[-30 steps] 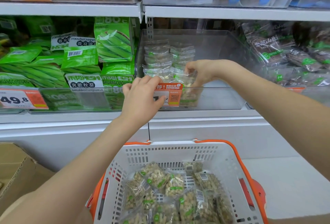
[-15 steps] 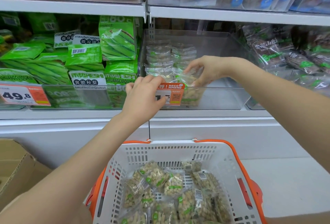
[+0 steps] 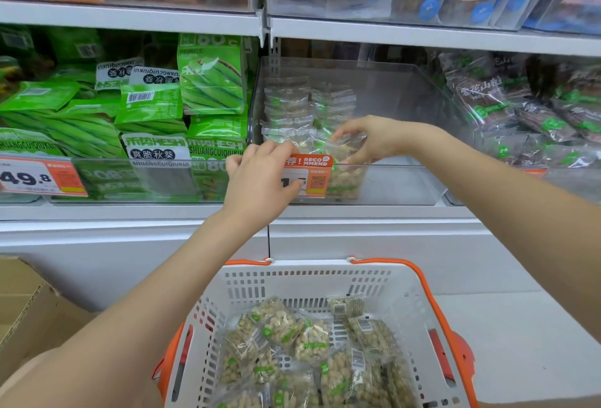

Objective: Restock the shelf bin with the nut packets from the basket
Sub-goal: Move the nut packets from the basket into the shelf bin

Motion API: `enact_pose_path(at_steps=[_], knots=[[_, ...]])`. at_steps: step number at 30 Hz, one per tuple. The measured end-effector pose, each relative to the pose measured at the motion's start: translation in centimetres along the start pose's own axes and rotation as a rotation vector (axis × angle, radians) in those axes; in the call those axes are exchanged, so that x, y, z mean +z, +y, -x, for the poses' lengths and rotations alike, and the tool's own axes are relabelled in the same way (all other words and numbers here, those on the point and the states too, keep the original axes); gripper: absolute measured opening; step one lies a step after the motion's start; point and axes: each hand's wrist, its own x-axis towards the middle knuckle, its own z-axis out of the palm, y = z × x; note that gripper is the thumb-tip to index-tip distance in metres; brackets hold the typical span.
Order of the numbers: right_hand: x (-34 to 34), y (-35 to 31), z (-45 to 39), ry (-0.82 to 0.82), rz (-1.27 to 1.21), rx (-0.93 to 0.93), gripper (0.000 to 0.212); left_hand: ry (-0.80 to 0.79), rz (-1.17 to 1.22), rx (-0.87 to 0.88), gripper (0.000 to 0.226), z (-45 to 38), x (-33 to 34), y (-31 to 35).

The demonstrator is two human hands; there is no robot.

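Observation:
A clear plastic shelf bin (image 3: 403, 186) sits on the middle shelf with rows of clear nut packets (image 3: 289, 108) standing at its left side. My right hand (image 3: 367, 139) reaches over the bin's front wall and pinches the top of a nut packet (image 3: 346, 176) standing at the front of the bin. My left hand (image 3: 260, 183) grips the bin's front rim beside the orange price tag (image 3: 309, 175), thumb on the tag. Below, a white basket (image 3: 325, 281) with orange handles holds several nut packets (image 3: 312, 342).
Green okra snack bags (image 3: 153, 108) fill the bin to the left, dark packets (image 3: 520, 115) the bin to the right. An upper shelf (image 3: 422, 33) overhangs the bin. A cardboard box (image 3: 29, 310) stands at the lower left. The bin's right half is bare.
The view has shifted slightly. My right hand has moved a little within the bin with the packet. My left hand stays on the front rim.

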Motion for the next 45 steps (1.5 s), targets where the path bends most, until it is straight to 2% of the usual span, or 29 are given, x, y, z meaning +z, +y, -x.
enact_pose_path(at_steps=[5,6,10,16,19,22,26,28,30,33,35,38,41,43,45], knots=[[-0.9,1.7,2.1,-0.048,-0.248,-0.025,0.081,-0.009,0.020,0.000,0.035,-0.1,-0.1,0.0],[-1.0,2.1,2.4,-0.056,-0.306,-0.012,0.080,-0.008,0.022,0.001,0.034,0.0,-0.1,0.0],[-0.3,3.2,2.7,0.013,-0.581,0.026,0.054,0.000,0.024,0.012,0.033,0.0,-0.2,-0.1],[1.1,2.6,2.3,0.103,-0.524,0.053,0.045,0.015,0.012,0.012,0.034,0.1,0.1,0.0],[0.9,2.7,2.9,0.158,-0.471,0.022,0.053,0.007,0.020,0.031,0.040,0.3,0.1,-0.2],[1.2,2.8,4.3,0.346,-0.478,-0.022,0.070,0.086,0.183,0.039,0.057,0.9,-0.3,-0.3],[4.5,2.7,8.1,0.650,-0.644,-0.137,0.056,0.283,0.352,0.012,0.052,2.8,-0.6,-0.4],[7.3,2.7,11.0,0.787,-0.682,-0.177,0.047,0.298,0.413,-0.005,0.045,4.6,0.1,-0.4],[10.7,3.1,13.6,0.859,-0.735,-0.166,0.040,0.248,0.464,-0.029,0.039,6.7,1.5,-0.4],[16.3,4.8,14.9,0.734,-0.699,-0.017,0.035,0.038,0.453,-0.098,0.038,9.2,4.4,-1.6],[20.2,7.0,15.0,0.571,-0.631,0.137,0.033,-0.150,0.392,-0.164,0.042,10.8,7.0,-3.1],[26.0,10.3,16.2,0.294,-0.540,0.357,0.033,-0.425,0.346,-0.349,0.044,14.2,11.0,-5.6],[30.9,13.7,17.6,0.012,-0.375,0.495,0.057,-0.612,0.351,-0.530,0.037,17.1,14.5,-7.2],[32.9,15.6,18.1,-0.134,-0.238,0.554,0.068,-0.770,0.259,-0.594,0.037,18.9,16.4,-8.2],[34.4,17.1,18.8,-0.252,-0.243,0.623,0.088,-0.985,0.133,-0.642,0.055,20.9,17.8,-9.2]])
